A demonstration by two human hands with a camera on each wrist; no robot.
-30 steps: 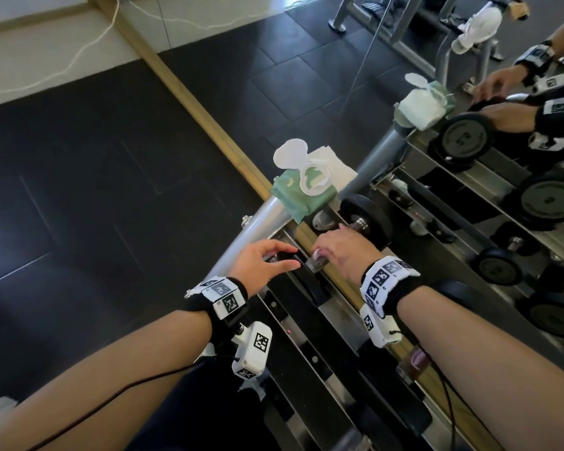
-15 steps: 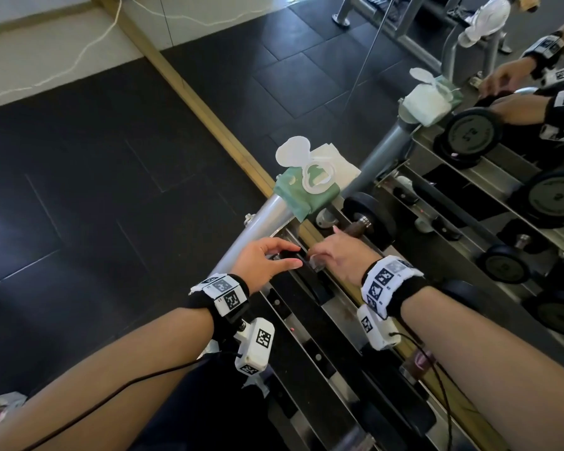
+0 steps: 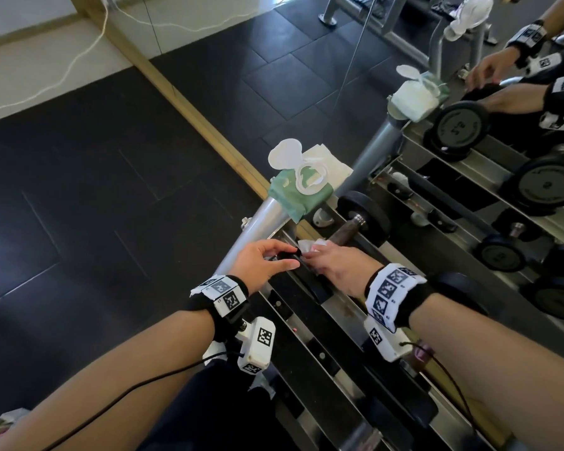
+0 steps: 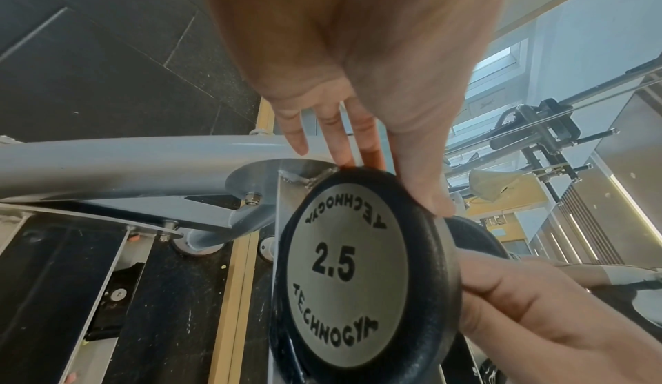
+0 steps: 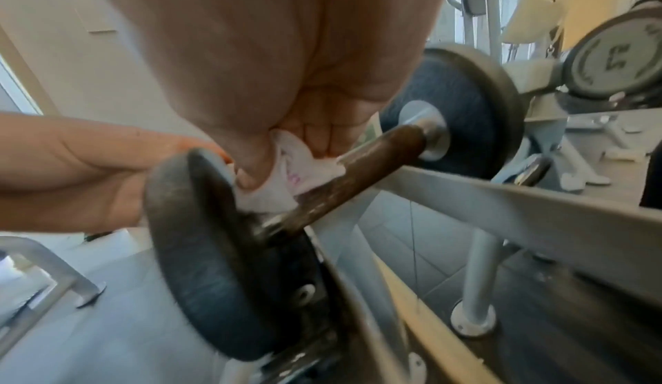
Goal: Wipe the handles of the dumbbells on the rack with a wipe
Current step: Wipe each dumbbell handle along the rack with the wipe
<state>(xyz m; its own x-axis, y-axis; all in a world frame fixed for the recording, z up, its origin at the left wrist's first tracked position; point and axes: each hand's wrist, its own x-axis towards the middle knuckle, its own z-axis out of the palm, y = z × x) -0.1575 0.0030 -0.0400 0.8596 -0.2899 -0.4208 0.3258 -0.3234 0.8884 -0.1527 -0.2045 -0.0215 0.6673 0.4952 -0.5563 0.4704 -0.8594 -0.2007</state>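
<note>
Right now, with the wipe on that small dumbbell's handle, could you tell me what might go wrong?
The wipe is bunched at the handle's near end, so the far end may be missed. The left hand only pinches the plate; the dumbbell might turn or shift on the rack.

The head view looks down from above at the dumbbell (image 3: 355, 229) on the rack (image 3: 310, 346), while both wrist views sit close beside that same dumbbell, left facing its end plate, right along its handle.
</note>
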